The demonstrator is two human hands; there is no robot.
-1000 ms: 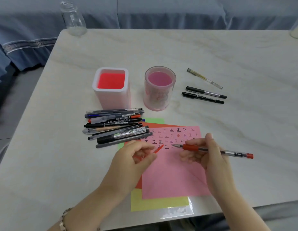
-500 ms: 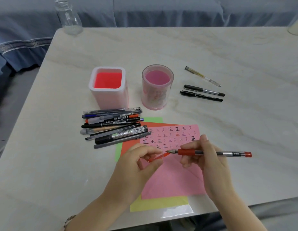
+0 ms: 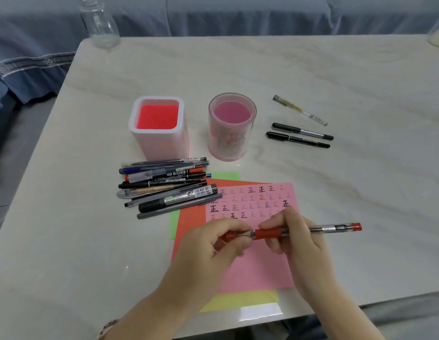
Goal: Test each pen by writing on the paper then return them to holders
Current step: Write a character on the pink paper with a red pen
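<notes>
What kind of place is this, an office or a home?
Probably a home, though I can't be sure: a marble-look table stands beside blue draped fabric, likely a sofa or bed cover, with a glass bottle at its far corner.

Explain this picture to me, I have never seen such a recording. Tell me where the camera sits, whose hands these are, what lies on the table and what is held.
No machine here: a person works with bare hands, and the one camera sits on their head, looking forward and down. On the table lie a pink paper with rows of test marks, a pile of pens to its left, three more pens farther right, a square holder and a round holder. The right hand grips a red pen; the left hand pinches a red cap at its tip.
</notes>
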